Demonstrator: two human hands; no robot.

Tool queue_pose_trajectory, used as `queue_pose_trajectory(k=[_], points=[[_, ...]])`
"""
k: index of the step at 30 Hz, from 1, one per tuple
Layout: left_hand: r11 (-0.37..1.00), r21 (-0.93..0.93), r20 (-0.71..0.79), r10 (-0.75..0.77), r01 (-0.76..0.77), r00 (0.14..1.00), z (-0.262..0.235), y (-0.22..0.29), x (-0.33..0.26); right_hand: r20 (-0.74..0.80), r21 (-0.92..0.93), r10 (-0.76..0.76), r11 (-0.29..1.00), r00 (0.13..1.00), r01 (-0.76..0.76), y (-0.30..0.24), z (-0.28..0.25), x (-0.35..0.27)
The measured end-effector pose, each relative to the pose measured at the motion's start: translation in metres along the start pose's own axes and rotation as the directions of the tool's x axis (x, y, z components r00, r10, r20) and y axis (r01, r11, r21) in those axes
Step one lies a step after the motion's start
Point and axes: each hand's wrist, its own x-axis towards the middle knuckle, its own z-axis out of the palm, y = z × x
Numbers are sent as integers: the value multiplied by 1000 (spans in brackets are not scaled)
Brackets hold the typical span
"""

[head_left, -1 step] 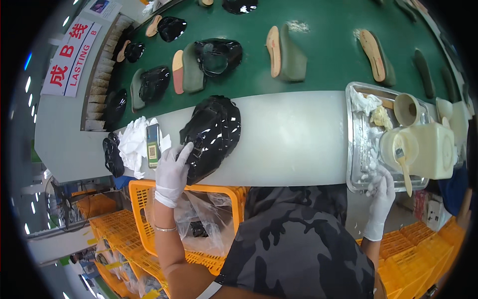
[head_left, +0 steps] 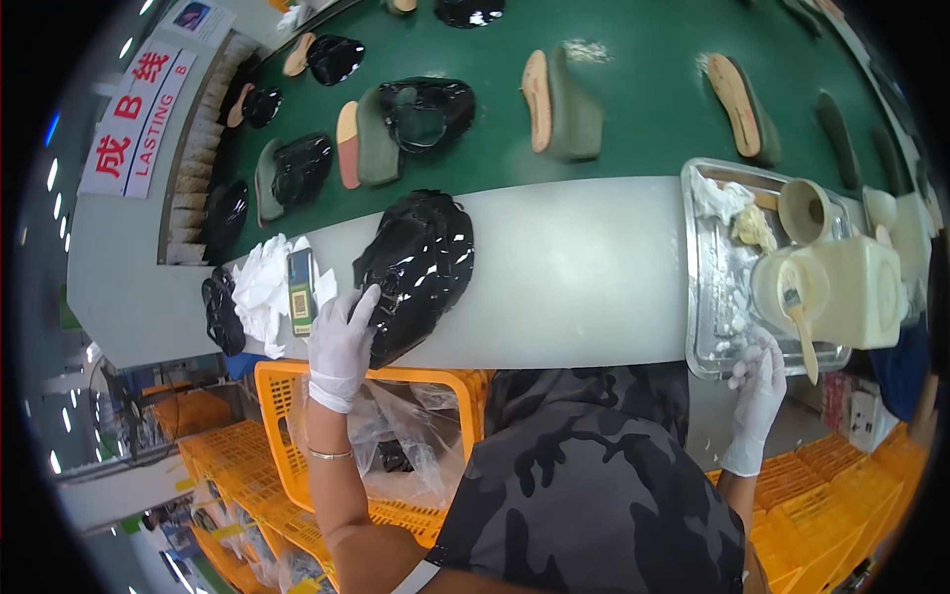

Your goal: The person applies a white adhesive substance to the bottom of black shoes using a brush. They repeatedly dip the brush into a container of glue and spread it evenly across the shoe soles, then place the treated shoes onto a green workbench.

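At left in the frame, a white cloth (head_left: pixel 262 292) lies beside a phone (head_left: pixel 300 292). Left of centre, the left hand (head_left: pixel 344 342) touches the lower left of a black upper (head_left: pixel 421 267) on the desk (head_left: pixel 574 277), fingers bent; whether it grips, I cannot tell. At lower right, beside a tray (head_left: pixel 695 297), the right hand (head_left: pixel 759 371) is narrow, any hold unclear, near a brush (head_left: pixel 804 332) in a tub (head_left: pixel 765 287)

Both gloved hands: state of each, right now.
Left hand: fingers on the glossy black shoe upper; whether they grip it cannot be told.
Right hand: fingers bent beside the metal tray; holding anything, cannot tell.
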Motion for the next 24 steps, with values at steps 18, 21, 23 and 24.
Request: queue_pose_trajectory(k=[18, 21, 23, 24], points=[[970, -231, -329, -1, -79, 944, -59, 47, -14, -48, -475, -727, 620, 685, 624, -54, -26, 28], [851, -521, -427, -195, -64, 883, -32, 82, 17, 196, -626, -801, 341, 565, 701, -64, -29, 37], [807, -579, -416, -169, -118, 893, -22, 90, 36, 245, -646, -751, 345, 613, 681, -68, -28, 35], [796, -586, -386, -106, -154, 916, -20, 87, 42, 272, -616, -743, 354, 612, 704, -67, -30, 38]])
